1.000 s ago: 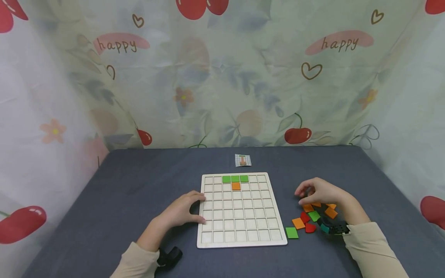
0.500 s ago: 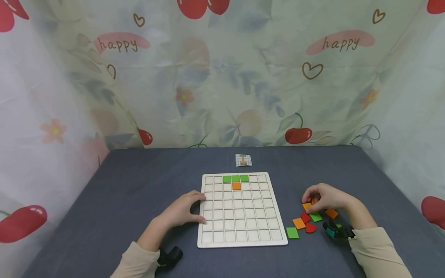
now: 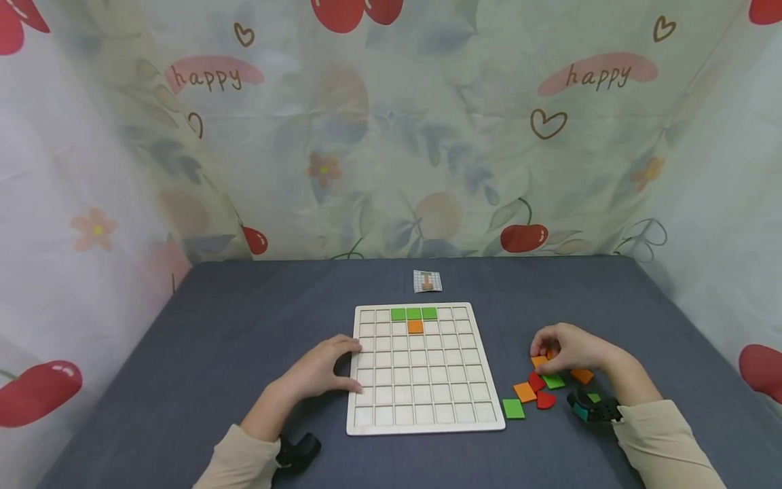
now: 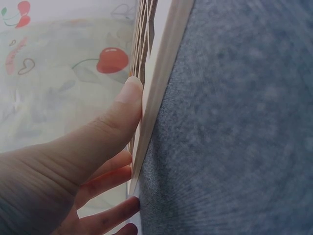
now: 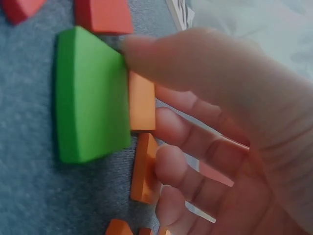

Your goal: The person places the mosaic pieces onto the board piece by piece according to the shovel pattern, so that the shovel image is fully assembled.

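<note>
My left hand [image 3: 322, 368] touches the left edge of a white gridded board [image 3: 425, 375], thumb and fingers spread along it. In the left wrist view the thumb and fingertips meet the rim of the board [image 4: 157, 81]. Over the loose tiles, my right hand [image 3: 573, 348] has thumb and fingers around an orange square tile [image 3: 539, 361], pinching it by its edges. A green tile [image 5: 93, 98] lies beside the thumb in the right wrist view, close to that orange tile [image 5: 142, 105]. Another orange tile [image 5: 144, 169] touches or nearly touches the lower fingers.
Three green tiles [image 3: 413, 314] sit in the board's top row, an orange tile [image 3: 415, 327] below the middle one. A small printed card [image 3: 427, 281] lies behind the board. Red pieces [image 3: 546, 400], an orange tile [image 3: 524, 392] and a green tile [image 3: 513, 409] lie right of it.
My right hand has moved slightly right and toward me, down onto the orange tile, then stayed there. The left hand and board have not moved.
</note>
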Motion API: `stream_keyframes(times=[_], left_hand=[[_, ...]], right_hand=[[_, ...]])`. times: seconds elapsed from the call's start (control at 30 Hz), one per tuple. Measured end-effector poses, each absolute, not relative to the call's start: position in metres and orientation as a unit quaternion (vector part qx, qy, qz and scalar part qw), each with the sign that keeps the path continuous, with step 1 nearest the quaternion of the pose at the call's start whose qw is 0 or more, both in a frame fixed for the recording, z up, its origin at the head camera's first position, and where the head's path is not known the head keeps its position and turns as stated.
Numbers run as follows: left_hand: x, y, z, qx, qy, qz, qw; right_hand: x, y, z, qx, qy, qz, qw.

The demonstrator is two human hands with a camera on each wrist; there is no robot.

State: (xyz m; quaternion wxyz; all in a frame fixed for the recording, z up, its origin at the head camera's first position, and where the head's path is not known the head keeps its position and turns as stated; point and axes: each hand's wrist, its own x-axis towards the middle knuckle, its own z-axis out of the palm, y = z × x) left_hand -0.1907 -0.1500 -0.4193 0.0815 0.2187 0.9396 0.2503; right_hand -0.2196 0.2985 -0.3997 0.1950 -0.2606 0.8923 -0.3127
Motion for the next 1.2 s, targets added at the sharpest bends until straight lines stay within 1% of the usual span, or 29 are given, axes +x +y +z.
stream_keyframes(times=[0.37, 0.53, 0.87, 1.03, 1.2], left_hand=[[-0.191, -0.15, -0.418, 0.228, 0.937, 0.251, 0.081], [-0.191, -0.15, -0.418, 0.23, 0.937, 0.25, 0.079], [-0.19, -0.15, -0.417, 0.229, 0.938, 0.249, 0.081], [-0.19, -0.151, -0.418, 0.23, 0.937, 0.25, 0.08], [-0.192, -0.152, -0.419, 0.229, 0.936, 0.253, 0.084]], right_hand=[[-0.219, 0.29, -0.404, -0.259, 0.922, -0.267, 0.106], [-0.221, 0.284, -0.402, -0.251, 0.928, -0.264, 0.079], [-0.222, 0.253, -0.397, -0.286, 0.914, -0.284, 0.049], [-0.223, 0.233, -0.396, -0.305, 0.905, -0.294, 0.051], [-0.224, 0.213, -0.392, -0.315, 0.898, -0.3, 0.064]])
